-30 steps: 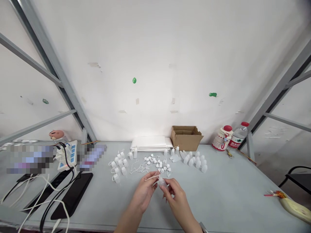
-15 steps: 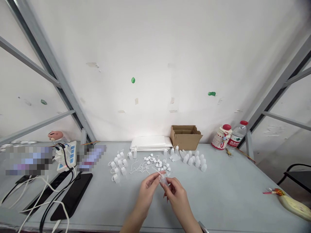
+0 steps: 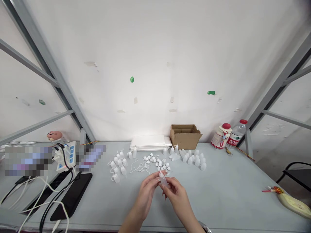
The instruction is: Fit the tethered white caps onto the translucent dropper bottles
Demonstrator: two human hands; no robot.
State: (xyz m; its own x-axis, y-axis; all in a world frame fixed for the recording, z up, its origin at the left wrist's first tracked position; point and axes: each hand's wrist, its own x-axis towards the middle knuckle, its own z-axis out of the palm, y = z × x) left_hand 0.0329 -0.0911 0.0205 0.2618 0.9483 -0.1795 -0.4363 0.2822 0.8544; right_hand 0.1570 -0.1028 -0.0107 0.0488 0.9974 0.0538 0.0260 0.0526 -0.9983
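Observation:
A small translucent bottle [image 3: 163,180] with a white tip is held between my hands, tilted, above the front middle of the grey table. My right hand [image 3: 175,191] is closed round its body from the right. The fingers of my left hand [image 3: 150,187] press against its upper part from the left. Just beyond lie several small white caps [image 3: 157,161], with thin white strap pieces [image 3: 142,167] to their left. Several capped bottles [image 3: 118,164] stand at left, and several translucent bottles without caps [image 3: 194,158] are grouped at right.
Behind the parts are a white stack of packets [image 3: 150,143] and an open cardboard box [image 3: 186,140]. A power strip [image 3: 70,155], cables and a black phone [image 3: 73,195] occupy the left. Two drink bottles [image 3: 221,136] stand back right; a yellow item [image 3: 293,205] lies far right.
The thin white piece that stuck out to the left of the held bottle's top no longer shows. My left fingers have shifted slightly around the tip, which now points up in plain view.

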